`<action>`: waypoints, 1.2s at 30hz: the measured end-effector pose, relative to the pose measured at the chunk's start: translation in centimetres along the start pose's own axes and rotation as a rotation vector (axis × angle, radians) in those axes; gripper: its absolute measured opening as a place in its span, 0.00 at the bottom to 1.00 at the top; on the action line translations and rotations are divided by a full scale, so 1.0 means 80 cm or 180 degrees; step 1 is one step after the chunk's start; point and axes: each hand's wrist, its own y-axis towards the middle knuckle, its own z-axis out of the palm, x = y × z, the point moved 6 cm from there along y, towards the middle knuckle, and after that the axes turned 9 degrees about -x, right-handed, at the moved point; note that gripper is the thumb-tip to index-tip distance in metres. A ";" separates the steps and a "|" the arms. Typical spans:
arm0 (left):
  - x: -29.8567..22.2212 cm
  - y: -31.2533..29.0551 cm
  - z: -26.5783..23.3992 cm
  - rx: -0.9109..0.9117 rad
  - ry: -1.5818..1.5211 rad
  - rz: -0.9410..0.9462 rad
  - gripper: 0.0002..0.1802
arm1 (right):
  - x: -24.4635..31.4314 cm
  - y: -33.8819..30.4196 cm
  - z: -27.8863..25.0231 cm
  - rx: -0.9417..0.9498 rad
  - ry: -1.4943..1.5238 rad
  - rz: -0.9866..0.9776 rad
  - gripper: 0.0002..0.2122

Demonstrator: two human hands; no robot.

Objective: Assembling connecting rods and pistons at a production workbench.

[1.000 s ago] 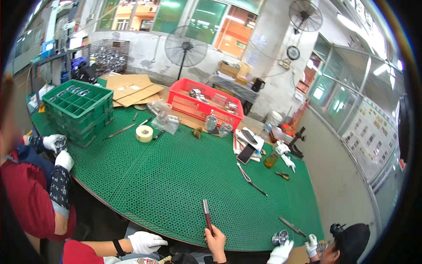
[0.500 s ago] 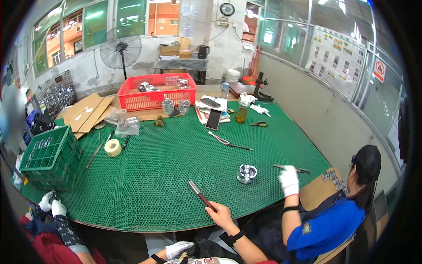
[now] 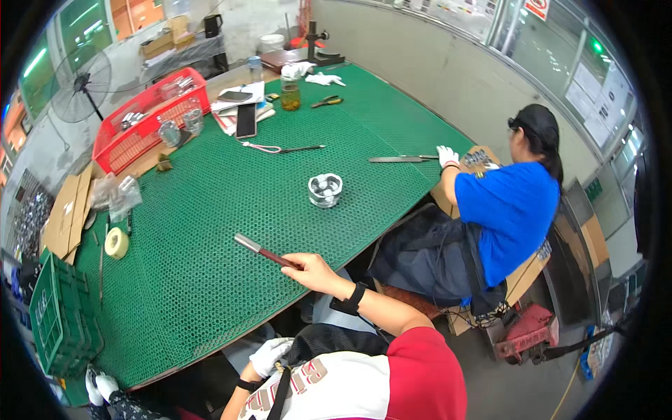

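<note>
My right hand (image 3: 315,272) is bare and closed around the dark red handle of a rod-shaped tool (image 3: 262,250). The tool's silver metal end points left, over the green mat. Beyond it, a shiny metal piston (image 3: 325,190) stands on the mat, apart from the tool. Low in the view, my left hand (image 3: 271,355) wears a white glove and is held close to my body, beside black fabric. Its fingers are partly hidden, and I cannot make out whether they grip anything.
At right, a co-worker's gloved hand (image 3: 447,155) is by a flat file (image 3: 402,159). Another person's gloved hands (image 3: 103,386) show at lower left, near green crates (image 3: 64,318). Farther back are a red basket (image 3: 150,119), phone (image 3: 246,121), jar (image 3: 290,94), pliers (image 3: 327,101) and tape roll (image 3: 116,242).
The view has swung right, so the table's contents appear shifted left. The co-worker's raised hand has come down by the file. My right hand still holds the tool.
</note>
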 end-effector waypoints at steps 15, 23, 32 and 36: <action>-0.101 -0.062 -0.088 -0.1288 0.1043 -0.0388 0.25 | -0.023 0.144 -0.127 -0.0513 -0.1824 0.0341 0.13; -0.084 -0.062 -0.155 -0.3478 -0.1307 0.0485 0.23 | 0.061 0.037 0.040 0.1029 -0.0954 0.0065 0.12; -0.063 0.001 -0.152 -0.3707 0.0046 -0.0069 0.28 | 0.064 -0.042 0.125 0.1787 -0.1387 -0.0949 0.16; -0.049 0.012 -0.149 -0.3507 -0.1655 0.0320 0.18 | 0.086 -0.041 0.104 0.1134 -0.1148 -0.1630 0.17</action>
